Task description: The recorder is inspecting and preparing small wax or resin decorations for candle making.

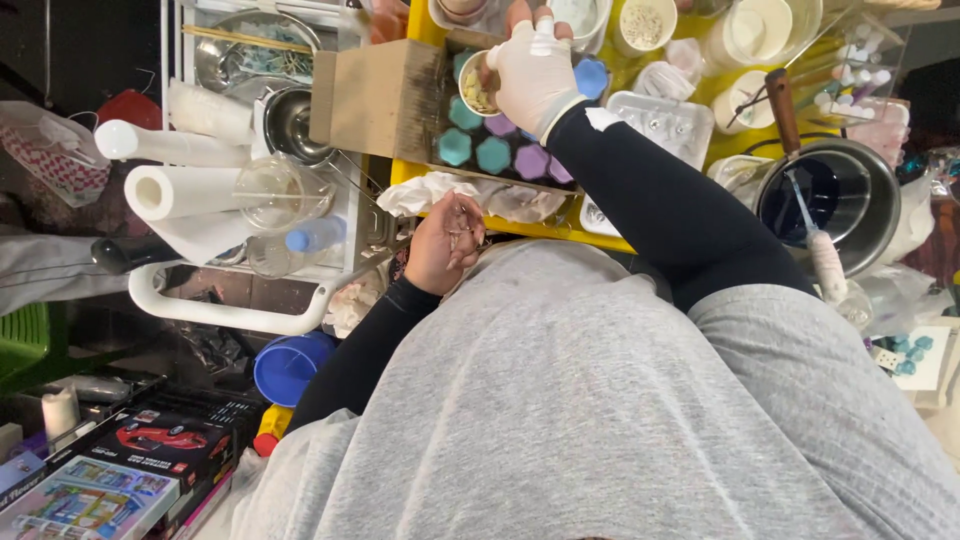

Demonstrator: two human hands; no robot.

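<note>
Small paper cup [478, 92] gripped in gloved right hand [533, 72], held over hexagon mould tray [500, 150] on the yellow tabletop [420, 170]. Visible hexagons: 3 teal, 3 purple, 1 blue. Left hand [445, 243], bare, curled around small scissors [465, 232] at the tabletop's near edge. 2 paper towel rolls [180, 190] on left rack. Steel pot [835, 195] right; tabletop crowded, little free room.

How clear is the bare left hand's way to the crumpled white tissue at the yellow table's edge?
Likely yes: the crumpled white tissue lies just beyond the bare left hand, nothing between. But that hand grips a small metal tool.
</note>
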